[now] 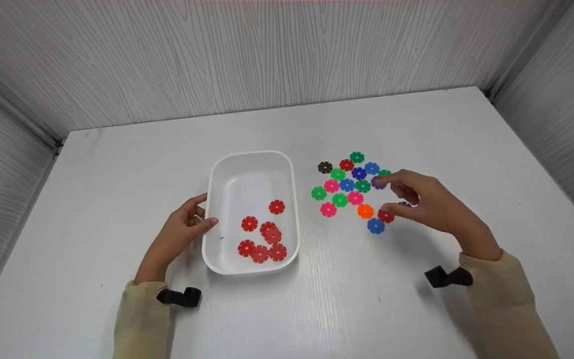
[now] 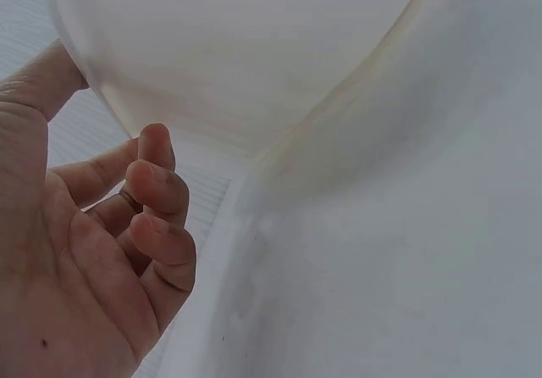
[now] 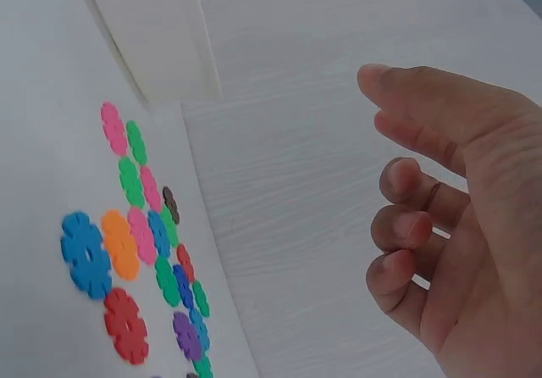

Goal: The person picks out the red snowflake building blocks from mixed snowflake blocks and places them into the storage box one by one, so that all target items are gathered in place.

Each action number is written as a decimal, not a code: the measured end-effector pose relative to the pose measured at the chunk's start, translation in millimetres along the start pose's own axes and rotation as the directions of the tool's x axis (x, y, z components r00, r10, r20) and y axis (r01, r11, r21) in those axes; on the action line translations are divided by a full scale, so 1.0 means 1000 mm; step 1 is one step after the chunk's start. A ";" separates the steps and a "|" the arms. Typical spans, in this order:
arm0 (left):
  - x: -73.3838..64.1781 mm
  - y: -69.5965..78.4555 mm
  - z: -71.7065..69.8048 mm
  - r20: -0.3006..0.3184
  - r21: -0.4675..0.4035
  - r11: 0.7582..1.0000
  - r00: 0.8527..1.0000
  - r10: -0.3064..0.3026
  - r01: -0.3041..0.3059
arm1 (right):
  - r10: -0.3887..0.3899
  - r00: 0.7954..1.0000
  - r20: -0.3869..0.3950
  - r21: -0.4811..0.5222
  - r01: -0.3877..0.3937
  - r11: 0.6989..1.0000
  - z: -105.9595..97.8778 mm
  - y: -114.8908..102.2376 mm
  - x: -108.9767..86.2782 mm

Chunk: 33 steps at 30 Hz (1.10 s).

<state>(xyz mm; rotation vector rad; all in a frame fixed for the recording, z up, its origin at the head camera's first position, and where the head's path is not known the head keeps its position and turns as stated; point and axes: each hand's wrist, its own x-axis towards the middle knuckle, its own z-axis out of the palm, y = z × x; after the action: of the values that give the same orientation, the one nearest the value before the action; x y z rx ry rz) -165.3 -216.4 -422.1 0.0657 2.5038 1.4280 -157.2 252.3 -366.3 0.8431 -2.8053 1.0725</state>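
My left hand (image 1: 180, 232) holds the near left side of a white plastic tub (image 1: 252, 187), thumb over the rim and the other fingers along the outer wall. Inside the tub lie several red snowflake discs (image 1: 249, 224), some overlapping. My right hand (image 1: 434, 202) hovers over the right side of a group of snowflake discs, its thumb and index finger apart and nothing between them. Below it are a red disc (image 1: 386, 216) and a purple disc (image 1: 378, 183), both partly covered in the head view. The right wrist view shows the hand (image 3: 457, 217) raised off the table, fingers loosely bent.
Several more discs in green, pink, blue, orange (image 1: 365, 211) and black (image 1: 325, 167) lie flat right of the tub. Another red disc (image 1: 347, 165) is near the back of the group. A patterned panel (image 1: 267, 55) stands behind the white table (image 1: 337, 309).
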 end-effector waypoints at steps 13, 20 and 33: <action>0.000 -0.001 0.001 -0.010 -0.004 1.000 1.000 -0.007 0.007 | 0.398 0.890 0.222 -0.105 -0.384 0.917 -0.018 0.048 -0.023; 0.001 0.000 0.001 0.000 -0.004 1.000 1.000 -0.002 0.002 | 0.488 0.841 0.234 -0.161 -0.461 0.873 -0.009 0.059 -0.025; 0.001 0.001 0.001 0.000 -0.004 1.000 1.000 -0.003 0.003 | 0.427 0.875 0.230 -0.328 -0.343 0.880 0.017 0.051 -0.011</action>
<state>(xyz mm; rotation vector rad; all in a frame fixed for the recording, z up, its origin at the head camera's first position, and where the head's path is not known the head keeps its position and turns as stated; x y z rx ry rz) -165.8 -214.8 -422.5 0.0620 2.4995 1.4323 -170.1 278.0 -412.6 0.4482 -3.3747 0.5786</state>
